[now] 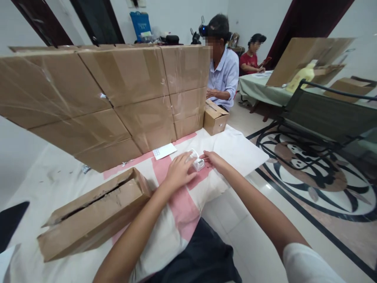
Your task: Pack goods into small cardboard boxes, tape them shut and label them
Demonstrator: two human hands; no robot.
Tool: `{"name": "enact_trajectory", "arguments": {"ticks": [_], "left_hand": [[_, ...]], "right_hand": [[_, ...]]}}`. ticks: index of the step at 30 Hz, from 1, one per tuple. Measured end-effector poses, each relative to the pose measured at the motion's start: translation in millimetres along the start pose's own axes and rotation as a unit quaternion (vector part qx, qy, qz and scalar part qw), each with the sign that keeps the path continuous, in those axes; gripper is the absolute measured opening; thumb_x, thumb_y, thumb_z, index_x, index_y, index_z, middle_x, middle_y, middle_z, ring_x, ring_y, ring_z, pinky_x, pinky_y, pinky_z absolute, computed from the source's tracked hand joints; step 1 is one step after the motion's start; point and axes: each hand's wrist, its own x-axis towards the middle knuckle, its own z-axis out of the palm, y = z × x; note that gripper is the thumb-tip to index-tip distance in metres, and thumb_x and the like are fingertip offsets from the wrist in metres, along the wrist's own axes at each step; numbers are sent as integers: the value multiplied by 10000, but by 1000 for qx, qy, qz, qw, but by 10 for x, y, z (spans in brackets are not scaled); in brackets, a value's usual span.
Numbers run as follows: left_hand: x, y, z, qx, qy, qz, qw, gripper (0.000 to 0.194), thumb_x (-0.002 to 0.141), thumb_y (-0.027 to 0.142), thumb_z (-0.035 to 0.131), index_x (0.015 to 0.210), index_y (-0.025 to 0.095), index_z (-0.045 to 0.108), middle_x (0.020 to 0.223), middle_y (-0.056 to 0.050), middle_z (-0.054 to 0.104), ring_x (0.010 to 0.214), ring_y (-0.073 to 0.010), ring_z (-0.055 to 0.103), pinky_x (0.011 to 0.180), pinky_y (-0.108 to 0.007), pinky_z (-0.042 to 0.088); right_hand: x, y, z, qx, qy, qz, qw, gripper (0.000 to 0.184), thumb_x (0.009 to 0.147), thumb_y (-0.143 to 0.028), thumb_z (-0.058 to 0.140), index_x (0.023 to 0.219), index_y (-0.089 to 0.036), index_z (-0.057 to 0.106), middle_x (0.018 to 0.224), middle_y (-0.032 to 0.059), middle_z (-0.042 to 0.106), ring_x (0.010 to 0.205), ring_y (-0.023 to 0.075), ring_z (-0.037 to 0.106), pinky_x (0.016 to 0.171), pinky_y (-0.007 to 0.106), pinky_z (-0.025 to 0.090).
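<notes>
A small white block with a dark slot on its end point(199, 164), like a charger, lies on the pink and white cloth point(179, 204). A loop of white cable point(193, 152) rises beside it. My left hand point(179, 171) rests palm down at its left, fingers apart, with the fingertips at the cable. From the right, my right hand point(214, 160) reaches in with its fingers stretched out near the block's side. Whether those fingertips touch it I cannot tell. A white card with a printed code point(165, 151) lies just beyond my left hand.
A wall of taped cardboard boxes point(126, 86) stands across the back. A long carton point(97, 212) lies at the left, and a small box point(216, 118) stands at the far corner. Beyond it sits a person point(224, 67). A folding chair point(330, 114) stands at right.
</notes>
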Motion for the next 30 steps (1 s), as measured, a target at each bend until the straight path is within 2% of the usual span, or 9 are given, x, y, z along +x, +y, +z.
{"name": "enact_trajectory", "arguments": {"ticks": [3, 5, 8, 12, 15, 18, 21, 25, 30], "left_hand": [[318, -137, 369, -25, -8, -59, 998, 857, 734, 575, 818, 1479, 269, 524, 1683, -146, 278, 1530, -447, 273, 1195, -652, 310], [348, -183, 527, -42, -13, -92, 995, 881, 755, 624, 782, 1511, 290, 477, 1698, -152, 227, 1533, -433, 274, 1199, -679, 268], [281, -208, 653, -62, -18, -112, 992, 952, 745, 670, 767, 1557, 357, 382, 1710, -118, 198, 1536, -354, 301, 1236, -637, 219], [255, -246, 681, -72, -14, -114, 991, 1043, 675, 694, 805, 1566, 412, 341, 1681, -82, 275, 1500, -316, 370, 1257, -588, 211], [273, -253, 658, -71, -2, -108, 992, 1023, 660, 678, 817, 1547, 407, 385, 1632, -90, 357, 1434, -327, 454, 1238, -590, 253], [288, -255, 664, -67, 14, -102, 992, 1037, 687, 677, 788, 1576, 374, 349, 1589, -123, 407, 1396, -353, 487, 1202, -604, 300], [296, -257, 697, -61, 27, -99, 993, 1035, 724, 669, 747, 1603, 350, 303, 1571, -135, 423, 1385, -364, 491, 1182, -588, 327], [289, -240, 737, -51, 36, -102, 993, 1028, 722, 615, 759, 1604, 347, 303, 1557, -123, 440, 1359, -360, 513, 1176, -572, 329], [288, -234, 749, -38, 39, -102, 993, 1038, 723, 571, 771, 1610, 335, 288, 1562, -129, 436, 1356, -341, 518, 1180, -545, 317]], "right_hand": [[24, -36, 45, -26, 1, 4, 1000, 396, 1035, -355, 472, 833, -109, 707, 544, -1, 564, 432, 81, 438, 461, 188, 379], [51, -42, 74, -54, 10, 9, 998, 381, 1021, -336, 494, 799, -103, 700, 511, -7, 542, 421, 86, 428, 455, 198, 378], [116, -37, 128, -103, 26, 7, 994, 344, 996, -287, 512, 742, -109, 663, 471, -16, 510, 420, 90, 435, 446, 204, 347], [183, -23, 192, -155, 32, -22, 987, 324, 983, -266, 530, 708, -124, 623, 471, -27, 496, 432, 86, 435, 447, 213, 306], [177, 8, 212, -189, 43, -35, 980, 316, 997, -270, 563, 718, -128, 609, 517, -44, 501, 453, 79, 445, 467, 208, 344], [196, 50, 231, -214, 58, -41, 974, 280, 1007, -343, 618, 830, -127, 637, 674, -39, 590, 546, 79, 534, 542, 211, 465], [240, 85, 247, -225, 77, -48, 970, 260, 1005, -386, 632, 992, -128, 666, 889, 11, 678, 729, 119, 650, 680, 278, 573], [249, 124, 257, -232, 89, -55, 967, 287, 1004, -386, 631, 1144, -137, 660, 1080, 62, 693, 907, 172, 689, 804, 356, 603], [186, 119, 267, -238, 91, -65, 965, 315, 1000, -392, 635, 1189, -141, 652, 1145, 75, 684, 974, 197, 688, 847, 387, 601]]}}
